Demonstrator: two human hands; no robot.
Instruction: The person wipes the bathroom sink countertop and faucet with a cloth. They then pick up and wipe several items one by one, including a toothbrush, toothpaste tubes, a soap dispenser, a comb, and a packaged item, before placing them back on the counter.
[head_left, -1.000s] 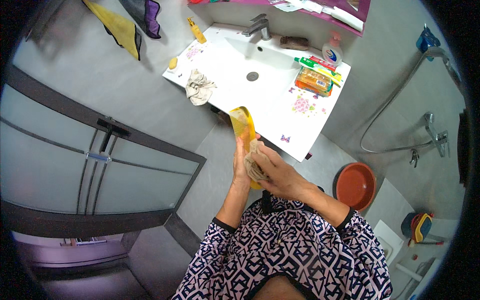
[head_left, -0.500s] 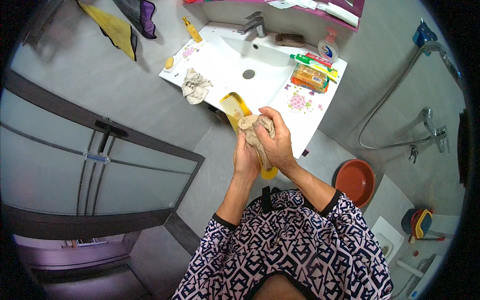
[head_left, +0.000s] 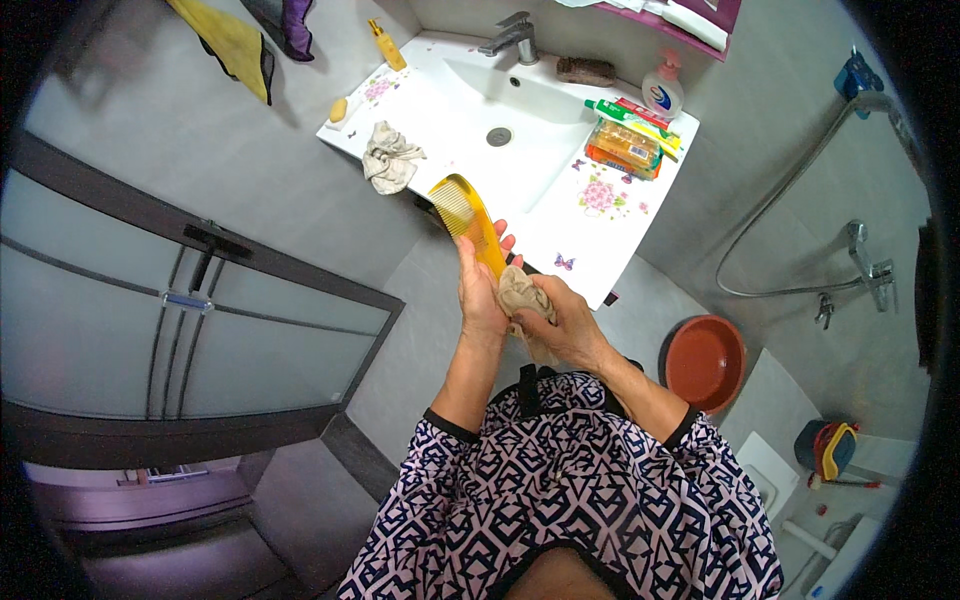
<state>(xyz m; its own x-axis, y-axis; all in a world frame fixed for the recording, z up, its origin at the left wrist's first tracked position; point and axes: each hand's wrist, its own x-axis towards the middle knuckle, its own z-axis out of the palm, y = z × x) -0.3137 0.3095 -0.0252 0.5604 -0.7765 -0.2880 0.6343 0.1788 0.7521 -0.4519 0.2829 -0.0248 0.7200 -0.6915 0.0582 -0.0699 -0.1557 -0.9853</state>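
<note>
A yellow comb (head_left: 466, 212) lies across the palm of my left hand (head_left: 480, 290), its toothed end pointing up and left over the front edge of the sink. My left fingers curl around its middle. In my right hand (head_left: 566, 325) is a bunched beige cloth (head_left: 522, 292), pressed around the comb's lower end, which it hides. Both hands are in front of the white washbasin (head_left: 470, 130). A second crumpled pale cloth (head_left: 390, 160) rests on the basin's left front edge, apart from the hands.
Around the basin are a chrome faucet (head_left: 513, 38), a brown brush (head_left: 586, 71), a pump bottle (head_left: 663, 85), packaged soap (head_left: 622, 147), a yellow bottle (head_left: 387, 46) and a soap bar (head_left: 338, 109). A reddish-brown tub (head_left: 706, 362) stands on the floor at right; a glass-panelled door (head_left: 190, 310) is at left.
My right hand and the beige cloth have slid down toward the comb's lower end, baring its middle. My left hand now supports the comb from beneath with its fingers showing beyond it.
</note>
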